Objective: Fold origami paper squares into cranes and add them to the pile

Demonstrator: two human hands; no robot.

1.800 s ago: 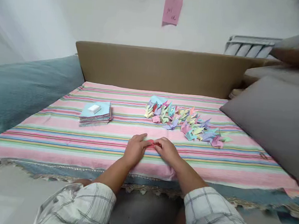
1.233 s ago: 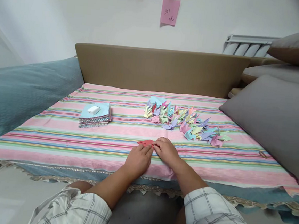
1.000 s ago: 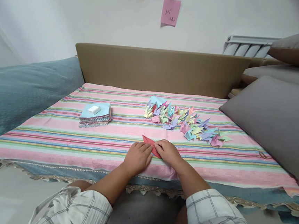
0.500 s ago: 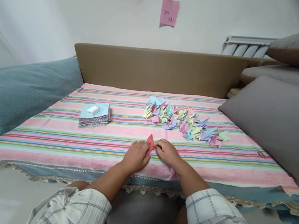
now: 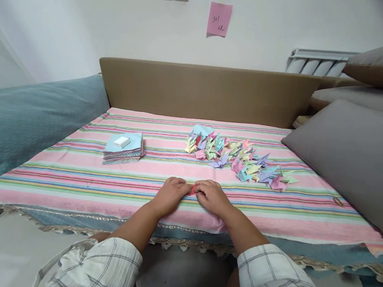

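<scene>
A small red piece of folded paper lies low over the striped cloth, mostly covered by my fingers. My left hand grips its left end, fingers curled. From the other side my right hand pinches the right end, with the knuckles facing up. Only a short red strip shows between the two hands. Beyond them spreads a cluster of folded paper cranes in many pastel colours. To the left stands a stack of square paper sheets with a white block on top.
A blue sheet lies behind the cranes. Grey cushions border the right side, a blue bolster the left. The brown backrest closes off the rear. A small brown ring-like item lies near the right cushion.
The red paper stood upright with its point away from me; now it is mostly hidden, lying crosswise between my hands. My left hand has shifted from beside it to its left end.
</scene>
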